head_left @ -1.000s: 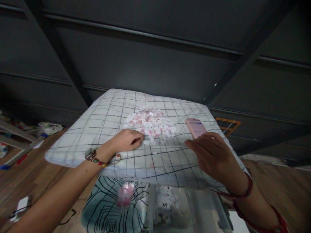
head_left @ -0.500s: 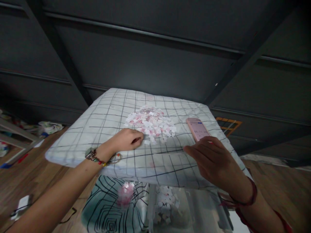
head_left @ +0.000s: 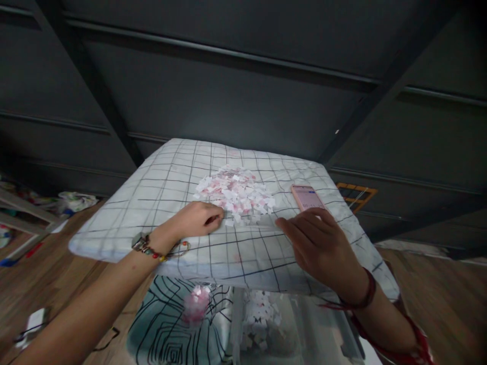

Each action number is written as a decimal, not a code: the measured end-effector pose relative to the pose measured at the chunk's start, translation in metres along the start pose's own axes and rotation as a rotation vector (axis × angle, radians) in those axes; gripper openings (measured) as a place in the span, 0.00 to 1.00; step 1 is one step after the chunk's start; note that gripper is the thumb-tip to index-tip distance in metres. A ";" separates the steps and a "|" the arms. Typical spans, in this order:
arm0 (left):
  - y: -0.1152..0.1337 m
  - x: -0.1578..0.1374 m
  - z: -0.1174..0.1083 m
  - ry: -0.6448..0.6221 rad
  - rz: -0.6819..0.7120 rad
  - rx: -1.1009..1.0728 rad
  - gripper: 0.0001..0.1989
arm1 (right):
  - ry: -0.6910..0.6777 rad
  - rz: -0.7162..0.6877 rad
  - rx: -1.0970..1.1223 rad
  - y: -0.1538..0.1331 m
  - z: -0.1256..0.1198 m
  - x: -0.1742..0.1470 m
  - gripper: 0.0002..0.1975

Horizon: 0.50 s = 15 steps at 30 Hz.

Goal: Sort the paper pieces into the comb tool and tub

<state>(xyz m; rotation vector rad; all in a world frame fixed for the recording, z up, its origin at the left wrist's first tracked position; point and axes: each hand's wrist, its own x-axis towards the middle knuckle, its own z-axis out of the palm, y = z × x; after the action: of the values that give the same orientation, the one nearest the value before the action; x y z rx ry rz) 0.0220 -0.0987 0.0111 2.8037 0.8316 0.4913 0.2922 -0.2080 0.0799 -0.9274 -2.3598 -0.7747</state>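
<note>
A loose heap of small white and pinkish paper pieces (head_left: 238, 192) lies on a white cushion-like surface with a black grid pattern (head_left: 160, 177). My left hand (head_left: 200, 218) rests at the heap's near left edge, fingers curled in and tips together. Whatever may be between those fingertips is hidden. Over the right part of the cloth is my right hand (head_left: 317, 243), a digit stretched out toward the heap and the others bent; nothing shows in it. Just beyond it lies a pink phone (head_left: 306, 197) with its screen lit, partly covered by the hand.
Below the near edge, a clear plastic box (head_left: 304, 324) holds paper bits (head_left: 261, 314) on its left side. Left of it, more pink and white bits (head_left: 197, 304) sit on a teal patterned cloth (head_left: 163, 324). A dark panelled wall (head_left: 228, 91) stands behind.
My right hand has moved left and slightly away from me, toward the heap of paper pieces. The left hand stays in place beside the heap.
</note>
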 end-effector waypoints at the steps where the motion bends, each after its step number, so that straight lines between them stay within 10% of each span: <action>1: 0.000 0.000 0.000 0.000 -0.001 -0.006 0.11 | -0.006 -0.013 -0.005 -0.002 0.000 0.002 0.16; 15: -0.002 0.000 0.000 -0.012 -0.018 -0.008 0.11 | -0.012 -0.061 0.075 -0.012 -0.004 0.006 0.17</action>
<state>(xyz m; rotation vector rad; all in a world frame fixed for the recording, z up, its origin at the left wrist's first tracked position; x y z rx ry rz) 0.0212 -0.0972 0.0109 2.7871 0.8496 0.4731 0.2804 -0.2147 0.0827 -0.8347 -2.4197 -0.7010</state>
